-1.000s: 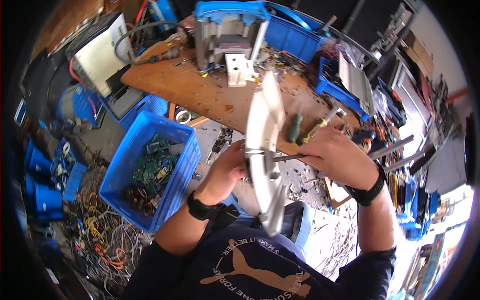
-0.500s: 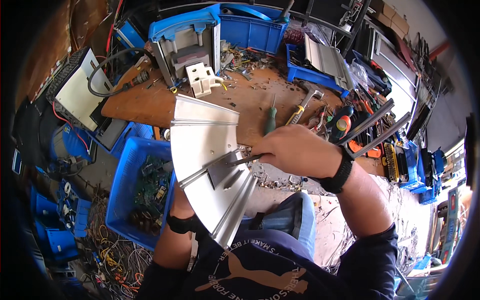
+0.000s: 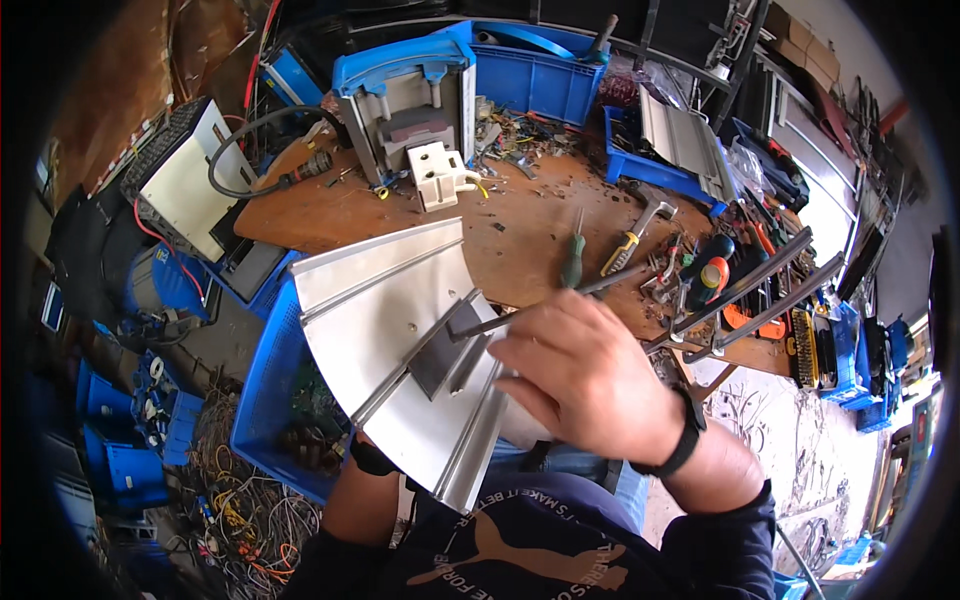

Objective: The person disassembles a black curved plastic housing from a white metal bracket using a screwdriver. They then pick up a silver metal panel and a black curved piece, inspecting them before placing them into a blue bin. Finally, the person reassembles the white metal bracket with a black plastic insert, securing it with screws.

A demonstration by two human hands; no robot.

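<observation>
A curved, silver-white metal panel [image 3: 375, 320] with raised ribs tilts above my lap. Against its middle rib lies a dark grey rectangular plate [image 3: 436, 362]. My right hand [image 3: 595, 375] is over the panel's right side, fingers bent, holding a slim dark metal bar [image 3: 620, 279] that passes partly behind it. The bar's left end touches the panel at the dark plate's upper edge. My left hand is behind the panel with its fingers hidden; only the wrist with a black band [image 3: 374, 457] shows below the panel's lower left edge.
On the brown wooden bench [image 3: 520, 250] lie a green-handled screwdriver [image 3: 573, 262], a hammer [image 3: 630, 240] and a white plastic block [image 3: 438, 178]. More hand tools crowd its right side. A blue crate [image 3: 262, 400] of circuit boards stands under the panel, beside tangled cables [image 3: 240, 510].
The panel has tipped and shifted left and down in view. My right hand has moved lower, its fingers looser, and more of the bar shows beyond it. The view itself has shifted.
</observation>
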